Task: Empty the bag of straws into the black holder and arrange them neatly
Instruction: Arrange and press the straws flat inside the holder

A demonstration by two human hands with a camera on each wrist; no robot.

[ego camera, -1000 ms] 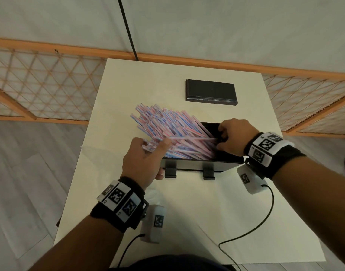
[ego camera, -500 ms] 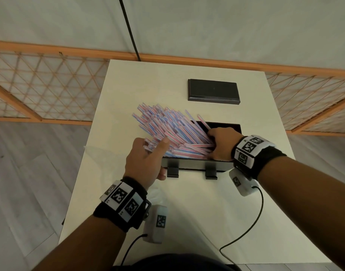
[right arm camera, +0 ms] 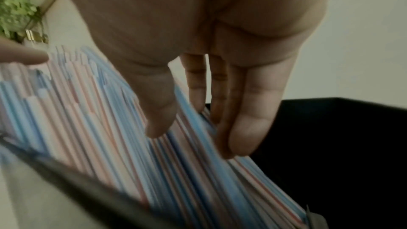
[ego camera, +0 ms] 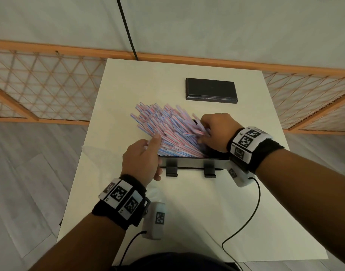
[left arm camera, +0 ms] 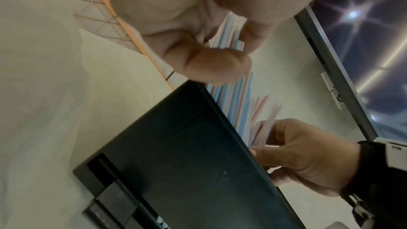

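Observation:
A heap of pink-and-blue striped straws [ego camera: 167,130] leans to the left out of the black holder [ego camera: 187,165] at the table's middle. My left hand [ego camera: 148,151] is at the holder's left front corner, its straight forefinger lying against the straws' left side and its thumb by the front wall. My right hand [ego camera: 202,133] reaches in from the right and pinches a bunch of straws between thumb and fingers. The right wrist view shows the straws [right arm camera: 132,137] running between my thumb and fingers [right arm camera: 242,137]. The holder's dark inside [right arm camera: 330,137] to the right holds no straws.
A flat black lid [ego camera: 210,91] lies behind the holder on the white table [ego camera: 187,222]. A clear plastic bag's edge [ego camera: 85,148] shows left of my left hand. Cables trail from both wrist cameras over the table's front. An orange lattice fence [ego camera: 40,85] stands behind.
My right hand has come up from low in the holder to the upper far straws and taken hold of a bunch. My left hand has stayed about where it was.

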